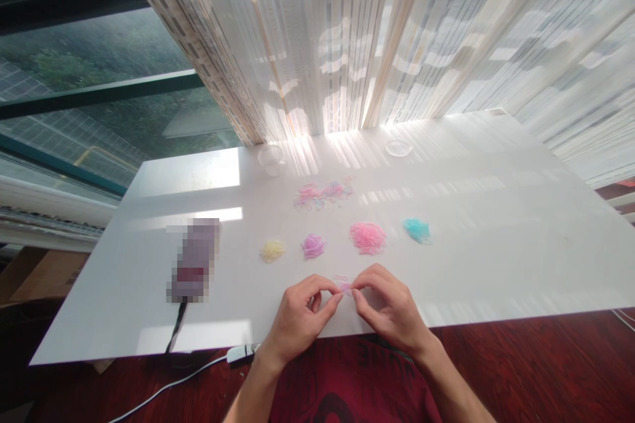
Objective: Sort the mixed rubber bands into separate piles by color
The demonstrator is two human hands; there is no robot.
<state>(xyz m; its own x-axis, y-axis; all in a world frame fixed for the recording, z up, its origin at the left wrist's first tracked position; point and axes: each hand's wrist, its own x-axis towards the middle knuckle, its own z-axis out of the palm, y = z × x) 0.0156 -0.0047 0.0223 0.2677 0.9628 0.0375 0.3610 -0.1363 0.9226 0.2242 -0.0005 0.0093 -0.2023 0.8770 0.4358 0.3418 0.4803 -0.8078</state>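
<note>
Near the table's front edge, a few small pink and purple rubber bands (344, 287) lie between my hands. My left hand (301, 312) pinches at their left side, thumb and index fingertips together. My right hand (394, 307) is closed in a pinch on their right side, its fingertips close to the left ones. Just beyond my hands are a yellow pile (272, 250), a purple pile (313, 246), a pink pile (368, 238) and a teal pile (417, 230) of such bands. A loose mixed pile (323, 193) spreads farther back.
On the white table (496, 244), a clear plastic cup (271, 156) and a clear round lid (399, 147) stand at the back. A blurred-out phone-like object (195, 261) with a black cable lies left. Sheer curtains (337, 33) hang behind; a white power strip (241, 353) sits below the front edge.
</note>
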